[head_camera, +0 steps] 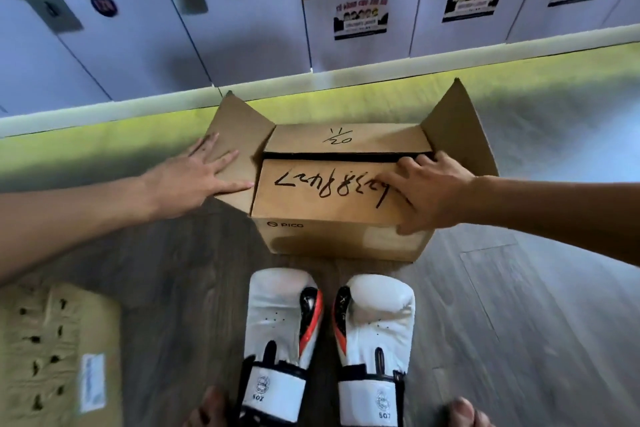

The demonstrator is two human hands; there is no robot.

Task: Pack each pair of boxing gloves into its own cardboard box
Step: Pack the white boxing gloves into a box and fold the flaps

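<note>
A brown cardboard box point(325, 239) with a PICO logo stands on the floor ahead of me. Its near and far flaps are folded down, with a dark gap between them; its left and right flaps stand out. My left hand point(204, 173) lies flat with straight fingers on the left flap. My right hand point(429, 194) presses on the near flap, which carries black handwriting, and its fingertips reach the gap. A pair of white boxing gloves with orange and black trim, left glove point(280, 329) and right glove point(377, 333), lies side by side on the floor just before the box.
A second cardboard box point(52, 350) with a white label sits at the lower left. Numbered white lockers point(242, 28) run along the wall behind the box, above a pale plinth. My knees point(207, 409) show at the bottom edge. The floor is dark wood plank.
</note>
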